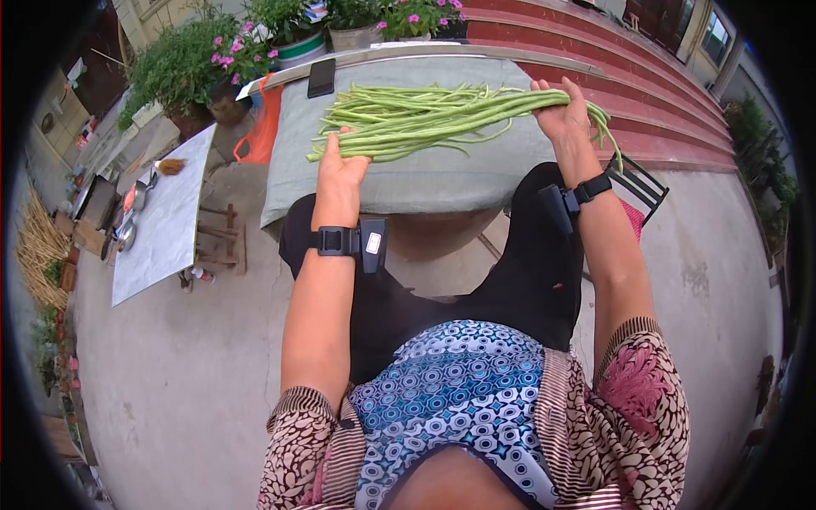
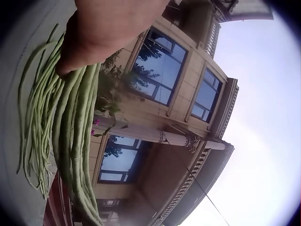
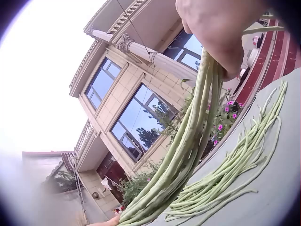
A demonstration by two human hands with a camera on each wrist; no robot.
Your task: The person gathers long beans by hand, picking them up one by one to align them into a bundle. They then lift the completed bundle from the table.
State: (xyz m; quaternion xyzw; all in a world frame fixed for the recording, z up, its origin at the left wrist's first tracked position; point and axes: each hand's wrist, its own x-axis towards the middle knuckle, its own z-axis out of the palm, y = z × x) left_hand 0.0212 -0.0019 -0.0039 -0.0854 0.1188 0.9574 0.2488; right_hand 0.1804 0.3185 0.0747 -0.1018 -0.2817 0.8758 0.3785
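Note:
A bundle of long green beans [image 1: 450,127] stretches between the two hands above a cloth-covered table [image 1: 408,189]. The left hand [image 1: 342,166] grips its left end, and the right hand [image 1: 564,115] holds it near the other end, where the tips droop past the fingers. More loose beans [image 1: 399,98] lie on the cloth behind the bundle. In the left wrist view the left hand [image 2: 106,30] is curled over the held beans [image 2: 77,127]. The right wrist view shows the right hand [image 3: 221,30] gripping the raised bundle [image 3: 188,141], with loose beans [image 3: 225,176] lying below.
A black phone [image 1: 321,77] lies at the table's back left, near an orange plastic bag [image 1: 261,127]. Potted flowering plants [image 1: 246,53] stand behind. Red steps [image 1: 663,110] rise at the right, and a low side table [image 1: 161,225] with a brush [image 1: 170,167] stands left.

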